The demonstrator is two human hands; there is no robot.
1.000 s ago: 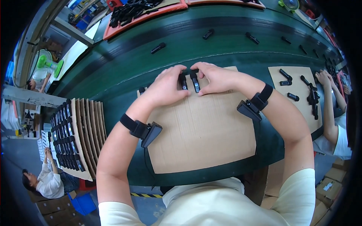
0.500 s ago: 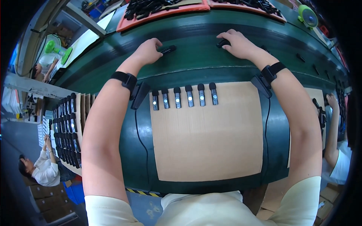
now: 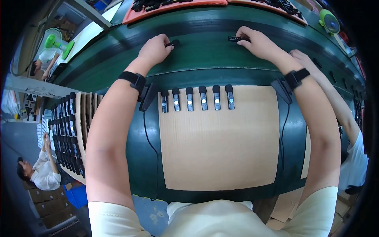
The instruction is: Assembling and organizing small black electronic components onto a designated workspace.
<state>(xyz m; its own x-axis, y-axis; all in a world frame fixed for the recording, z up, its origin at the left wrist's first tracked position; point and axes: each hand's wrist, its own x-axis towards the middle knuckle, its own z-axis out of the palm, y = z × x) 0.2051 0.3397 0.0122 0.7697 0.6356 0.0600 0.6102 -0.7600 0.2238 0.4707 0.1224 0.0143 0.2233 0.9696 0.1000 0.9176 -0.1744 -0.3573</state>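
So both arms are stretched out onto the dark green conveyor belt (image 3: 205, 43), well apart from each other. The left hand (image 3: 154, 49) has its fingers curled down on a small black clip-on microphone (image 3: 173, 42), foam-tipped end poking out to the right of the fingertips. The right hand (image 3: 256, 41) is pinching another black microphone (image 3: 236, 38), which lies flat on the belt and sticks out to the left of the fingers. Both pieces are small, slim matte black sticks, and the left one has a rounded fuzzy-looking head.

Closer to the body there's a flat brown cardboard sheet (image 3: 221, 146), plain and a bit fibrous, lying on the green surface. Along its top edge sits a row of six microphones (image 3: 196, 98), side by side with small gaps, each upright with the round black foam cap at the far end and a slim dark body with a little pale dot in the middle.

Each wrist wears a black strap with a boxy black unit: left wristband (image 3: 134, 81), right wristband (image 3: 297, 76), thin cables running down from them.

Off to the left, stacked cardboard sheets (image 3: 73, 130) stand loaded with rows of the same black pieces. Beyond the belt is an orange tray (image 3: 173, 10) of black parts, glossy-looking plastic. Another person's arm (image 3: 327, 94) reaches in along the right side.
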